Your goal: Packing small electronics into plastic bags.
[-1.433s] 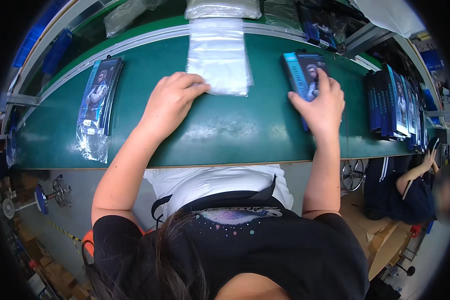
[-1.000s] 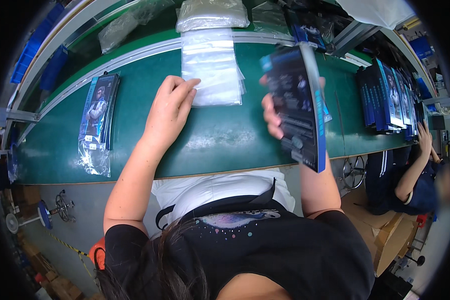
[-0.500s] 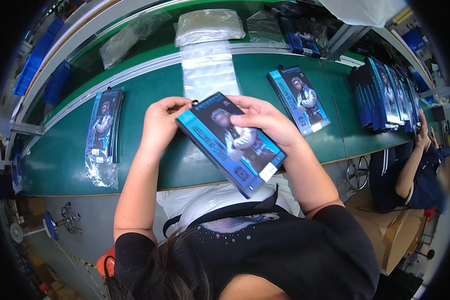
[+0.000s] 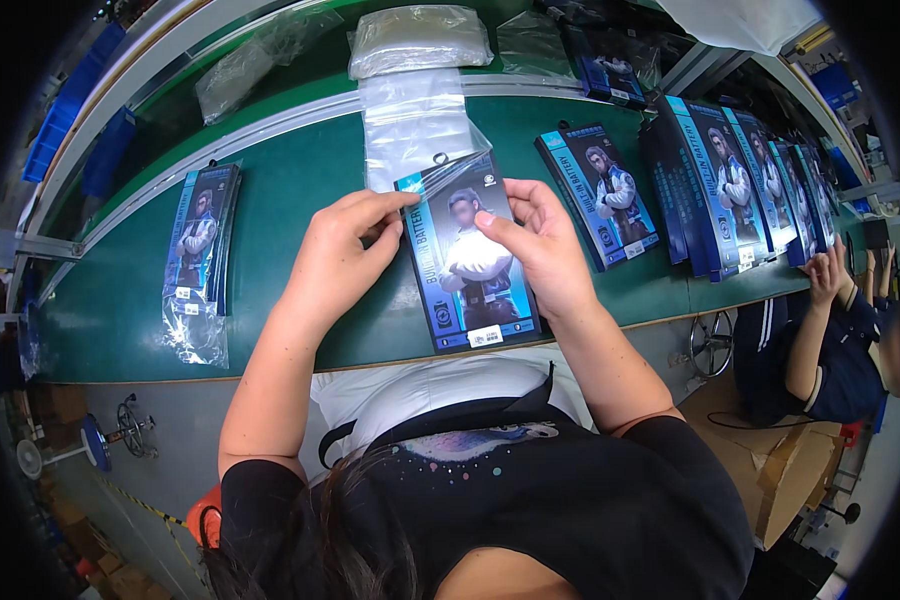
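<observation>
A flat dark-blue and black retail box (image 4: 470,265) with a printed figure on its front is upright before me, over the table's near edge. Shiny clear film wraps its top, and a black hang loop (image 4: 441,159) sticks up there. My right hand (image 4: 548,250) grips the right edge, thumb pressed on the front. At the upper left corner, my left hand (image 4: 355,250) has its fingers curled in, the index finger touching the film and box edge. Just behind, a clear plastic bag strip (image 4: 415,120) lies on the table.
Similar boxes lie at left (image 4: 198,235) and right (image 4: 602,195); the left one has a clear bag end hanging below. A row of boxes (image 4: 720,190) stands at far right, beside a co-worker's hand (image 4: 825,272). A stack of clear bags (image 4: 420,42) rests at the back.
The box in my hands has turned from tilted to nearly upright. My left fingers have shifted to its upper left corner. The row of boxes at right has spread toward me.
</observation>
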### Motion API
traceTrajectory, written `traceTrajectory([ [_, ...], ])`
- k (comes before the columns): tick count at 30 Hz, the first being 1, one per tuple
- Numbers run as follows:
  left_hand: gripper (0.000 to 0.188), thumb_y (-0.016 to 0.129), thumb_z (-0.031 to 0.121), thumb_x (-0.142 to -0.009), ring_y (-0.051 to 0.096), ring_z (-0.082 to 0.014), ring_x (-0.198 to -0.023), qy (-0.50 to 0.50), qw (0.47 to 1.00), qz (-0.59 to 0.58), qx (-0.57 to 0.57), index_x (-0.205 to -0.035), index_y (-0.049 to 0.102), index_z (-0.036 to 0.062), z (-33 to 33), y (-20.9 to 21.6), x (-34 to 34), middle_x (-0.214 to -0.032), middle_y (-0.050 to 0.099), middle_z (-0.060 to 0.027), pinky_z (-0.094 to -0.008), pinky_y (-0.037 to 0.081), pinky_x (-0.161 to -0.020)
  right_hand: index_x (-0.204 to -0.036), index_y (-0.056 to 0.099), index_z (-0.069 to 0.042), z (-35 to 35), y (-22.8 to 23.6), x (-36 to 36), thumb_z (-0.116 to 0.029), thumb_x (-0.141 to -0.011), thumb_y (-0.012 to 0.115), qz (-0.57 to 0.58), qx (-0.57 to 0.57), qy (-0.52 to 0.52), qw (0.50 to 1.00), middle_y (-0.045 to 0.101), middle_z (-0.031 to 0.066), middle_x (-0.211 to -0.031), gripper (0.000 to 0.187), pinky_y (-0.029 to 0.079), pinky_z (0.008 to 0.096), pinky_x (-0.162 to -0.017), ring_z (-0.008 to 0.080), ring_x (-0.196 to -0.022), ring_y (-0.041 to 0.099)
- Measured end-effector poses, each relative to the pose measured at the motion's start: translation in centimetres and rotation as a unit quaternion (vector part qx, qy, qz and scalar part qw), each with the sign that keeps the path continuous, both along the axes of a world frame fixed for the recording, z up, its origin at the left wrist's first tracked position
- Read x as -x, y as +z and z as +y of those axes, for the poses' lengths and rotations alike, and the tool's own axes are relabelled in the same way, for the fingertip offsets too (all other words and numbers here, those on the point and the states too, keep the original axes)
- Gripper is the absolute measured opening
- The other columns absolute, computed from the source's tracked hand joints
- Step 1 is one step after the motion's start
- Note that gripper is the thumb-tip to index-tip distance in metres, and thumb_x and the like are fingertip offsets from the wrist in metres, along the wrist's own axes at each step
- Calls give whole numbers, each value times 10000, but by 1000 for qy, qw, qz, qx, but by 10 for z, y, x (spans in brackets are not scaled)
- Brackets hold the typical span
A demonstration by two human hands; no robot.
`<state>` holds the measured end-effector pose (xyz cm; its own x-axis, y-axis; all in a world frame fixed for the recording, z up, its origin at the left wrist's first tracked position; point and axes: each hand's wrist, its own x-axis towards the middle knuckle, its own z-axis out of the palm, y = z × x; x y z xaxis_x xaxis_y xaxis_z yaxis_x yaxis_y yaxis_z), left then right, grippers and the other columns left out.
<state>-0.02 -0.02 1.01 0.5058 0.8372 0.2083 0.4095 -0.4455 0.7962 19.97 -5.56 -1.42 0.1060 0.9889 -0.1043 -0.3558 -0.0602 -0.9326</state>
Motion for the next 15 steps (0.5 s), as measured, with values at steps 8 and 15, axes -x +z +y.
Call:
traceTrajectory([
  [8,455,521,361,-942,647,-166,-823,60,842,-325,425,-1169,520,-34,3,-3,3,-970,636,-116,-285,533,-761,-1010,509,0,-17,13,-2,-21,-802,688,64,-25,39,997,594,105,-948,275,501,248,-753,122,-862,597],
  [15,333,588,148,-893,638,-208,-947,52,748,-452,484,-1150,545,-59,-14,-7,-29,-1076,631,-147,-331,521,-833,-1037,519,14,-26,7,3,-2,-823,666,70,21,71,995,617,126,-997,259,511,246,-748,125,-868,616],
])
